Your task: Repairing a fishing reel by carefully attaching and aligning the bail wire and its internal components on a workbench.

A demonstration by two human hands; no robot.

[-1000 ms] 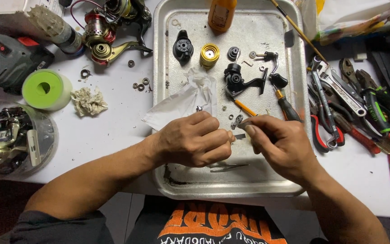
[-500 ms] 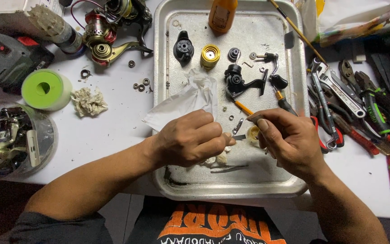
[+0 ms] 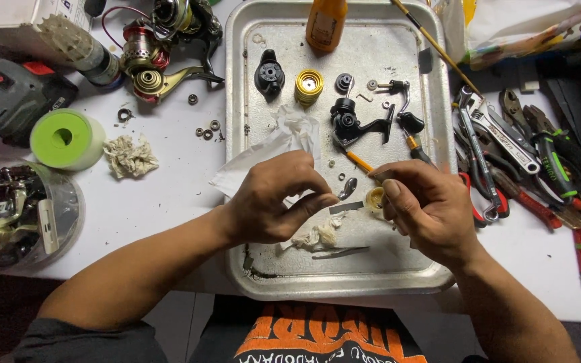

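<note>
Hands over the tray, small pale ring in the right fingers

Head view: the pale ring (image 3: 374, 199) is a small, round, cream-yellow part with a darker hollow in its middle, dull rather than shiny. It sits at the tips of the right hand (image 3: 425, 212), pinched between thumb and the curled fingers (image 3: 391, 190), just above the metal tray (image 3: 237, 134) and near its middle. The left hand (image 3: 274, 202) is close beside it, not touching the ring; its fingers are drawn together, thumb against fingertips, but whether they grip anything cannot be told. Just under that hand lies a soiled scrap of rag (image 3: 317, 235), and a white tissue (image 3: 270, 151) spreads behind its knuckles. A thin flat metal strip (image 3: 346, 208) shows between the two hands, just left of the ring. Farther up the tray lie a yellow spool (image 3: 309, 85), a black knob (image 3: 269, 75) and a black reel frame (image 3: 354, 121). On the white worktop (image 3: 169, 195), a green roll (image 3: 67, 138) stands well to the left, and wrenches and pliers (image 3: 506, 144) lie to the right of the tray.
</note>
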